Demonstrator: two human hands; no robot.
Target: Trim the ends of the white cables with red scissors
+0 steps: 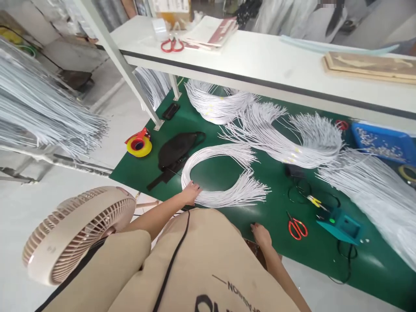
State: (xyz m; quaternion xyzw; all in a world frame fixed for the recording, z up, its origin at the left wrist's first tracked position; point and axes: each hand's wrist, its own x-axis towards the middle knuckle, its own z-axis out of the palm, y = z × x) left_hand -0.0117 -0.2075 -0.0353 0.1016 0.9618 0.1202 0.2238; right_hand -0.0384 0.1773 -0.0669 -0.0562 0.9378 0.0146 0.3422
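White looped wire bundle (224, 177) under left hand (191, 192), grip released; right hand (261, 234) rests on green mat (227, 130), grip released

A green work mat (227, 173) covers the bench, under a white shelf (276, 65) with a dark front edge that runs across the upper part of the view. A slanted white post (120, 65) carries the shelf down to the mat. The floor (107, 99) at the left is pale grey concrete, evenly lit by soft daylight. A beige fan (78, 234) stands at the lower left, its grille facing up. On the shelf lie a stack of papers (211, 32) and a wooden board (370, 67). A blue tray (383, 143) sits at the far right of the mat
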